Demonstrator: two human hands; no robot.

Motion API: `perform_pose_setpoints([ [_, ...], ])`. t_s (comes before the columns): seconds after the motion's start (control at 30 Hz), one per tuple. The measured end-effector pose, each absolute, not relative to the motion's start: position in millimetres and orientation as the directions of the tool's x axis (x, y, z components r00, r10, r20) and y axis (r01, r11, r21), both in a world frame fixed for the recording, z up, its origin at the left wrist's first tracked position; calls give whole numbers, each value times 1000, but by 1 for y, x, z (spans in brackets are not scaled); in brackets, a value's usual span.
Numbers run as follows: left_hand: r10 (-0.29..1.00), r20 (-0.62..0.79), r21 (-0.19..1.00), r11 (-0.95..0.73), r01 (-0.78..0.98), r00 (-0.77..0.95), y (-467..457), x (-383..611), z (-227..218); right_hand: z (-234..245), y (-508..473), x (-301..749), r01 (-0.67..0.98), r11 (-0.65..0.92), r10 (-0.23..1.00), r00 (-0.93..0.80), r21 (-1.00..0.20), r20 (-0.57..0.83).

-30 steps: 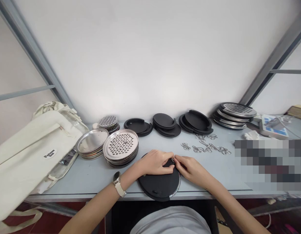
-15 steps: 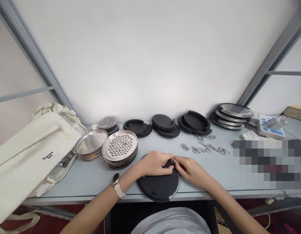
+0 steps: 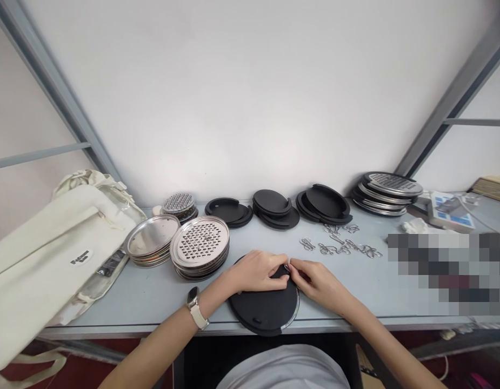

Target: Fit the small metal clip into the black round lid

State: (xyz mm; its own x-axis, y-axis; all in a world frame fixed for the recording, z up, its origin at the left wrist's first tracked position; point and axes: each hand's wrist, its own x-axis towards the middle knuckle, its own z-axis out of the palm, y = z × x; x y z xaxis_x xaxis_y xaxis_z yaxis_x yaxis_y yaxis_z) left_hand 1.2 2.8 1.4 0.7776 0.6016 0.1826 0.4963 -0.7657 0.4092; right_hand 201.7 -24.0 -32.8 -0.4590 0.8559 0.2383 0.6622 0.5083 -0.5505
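A black round holder (image 3: 270, 310) lies flat at the table's front edge, with a strip of shiny metal rim along its right side. My left hand (image 3: 260, 270) rests across its upper part, with the fingers curled and gripping near the far right edge. At that edge my right hand (image 3: 314, 278) pinches a small shiny wire clip (image 3: 287, 267) between thumb and forefinger, the fingertips of both hands almost touching. The clip is mostly hidden by the fingers. Loose bent wire clips (image 3: 342, 247) are scattered beyond my right hand.
Perforated metal grater discs (image 3: 199, 243) are stacked at left, beside plain metal discs (image 3: 152, 237). Black round holders (image 3: 272, 202) sit along the wall. A stack of assembled discs (image 3: 387, 192) and a scale (image 3: 450, 210) are at right. A cream bag (image 3: 63, 243) covers the left end.
Hardly anything differs. Both hands keep the same hold at the edge of the black holder, and the view has shifted very slightly.
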Motion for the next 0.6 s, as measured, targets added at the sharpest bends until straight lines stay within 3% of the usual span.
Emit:
perform_pose_setpoints([
  [0.23,591,182,373,-781,501,786,3,1,3,-33,-22,206,661,468,878,-426,-586,220],
  [0.4,605,180,352,-776,523,776,1,1,5,-30,-17,215,661,418,906,-250,-624,342],
  [0.6,700,222,304,-711,634,679,-1,2,2,-33,-18,209,682,462,886,-326,-567,329],
])
